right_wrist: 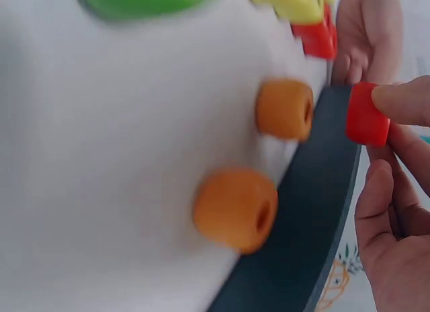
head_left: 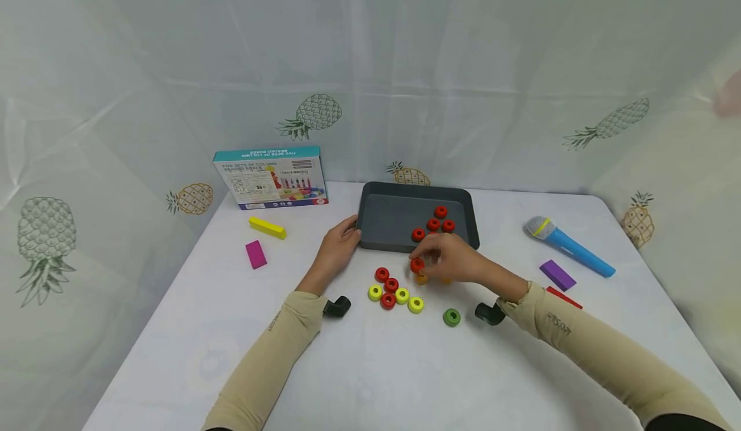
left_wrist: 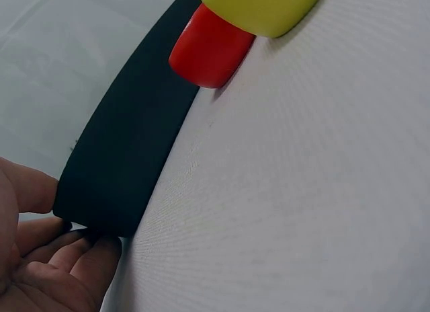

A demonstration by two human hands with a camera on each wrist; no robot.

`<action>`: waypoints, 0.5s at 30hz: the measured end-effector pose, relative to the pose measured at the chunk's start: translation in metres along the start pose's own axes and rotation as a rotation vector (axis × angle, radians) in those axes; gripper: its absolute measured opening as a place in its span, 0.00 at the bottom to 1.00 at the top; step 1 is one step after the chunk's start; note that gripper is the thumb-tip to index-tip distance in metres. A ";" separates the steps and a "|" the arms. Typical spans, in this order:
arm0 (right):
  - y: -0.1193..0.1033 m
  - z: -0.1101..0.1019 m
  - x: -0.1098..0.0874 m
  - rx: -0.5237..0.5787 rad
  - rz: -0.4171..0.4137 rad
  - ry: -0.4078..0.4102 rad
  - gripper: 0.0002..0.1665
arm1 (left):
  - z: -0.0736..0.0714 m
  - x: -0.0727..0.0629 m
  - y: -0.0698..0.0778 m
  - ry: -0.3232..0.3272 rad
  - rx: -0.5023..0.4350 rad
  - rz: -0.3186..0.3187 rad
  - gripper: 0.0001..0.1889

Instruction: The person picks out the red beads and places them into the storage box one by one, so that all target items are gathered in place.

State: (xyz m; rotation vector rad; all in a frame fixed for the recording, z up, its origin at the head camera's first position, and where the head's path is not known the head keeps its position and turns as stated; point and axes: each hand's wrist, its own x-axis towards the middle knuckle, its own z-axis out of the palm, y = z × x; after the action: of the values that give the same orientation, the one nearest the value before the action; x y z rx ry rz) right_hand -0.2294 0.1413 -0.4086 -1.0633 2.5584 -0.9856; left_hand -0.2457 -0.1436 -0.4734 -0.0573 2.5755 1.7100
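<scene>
My left hand grips the near left corner of a dark grey tray, thumb on its rim and fingers bent against the side. Between thumb and fingertip my right hand pinches a red bead, held up close to the tray's near wall. Several red beads lie in the right part of the tray, some partly hidden by the right hand. Two orange beads sit on the table under that hand. In front of the tray are red beads, yellow beads and one green bead.
A printed toy box leans at the back left, with a yellow block and a magenta block nearby. To the right lie a blue toy microphone, a purple block and a red block partly behind the right sleeve.
</scene>
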 end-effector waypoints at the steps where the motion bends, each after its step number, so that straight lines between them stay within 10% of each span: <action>1: 0.001 -0.003 0.002 -0.004 0.011 0.009 0.17 | 0.000 0.000 0.000 0.000 0.000 0.002 0.27; 15: 0.014 -0.029 0.023 0.043 0.086 0.057 0.17 | -0.001 -0.002 0.003 -0.001 0.007 -0.006 0.27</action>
State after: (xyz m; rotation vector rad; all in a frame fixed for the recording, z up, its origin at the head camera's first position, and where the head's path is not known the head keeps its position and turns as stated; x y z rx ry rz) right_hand -0.2654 0.1472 -0.3944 -0.9182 2.5918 -1.0581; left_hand -0.2435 -0.1428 -0.4701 -0.0640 2.5781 1.6986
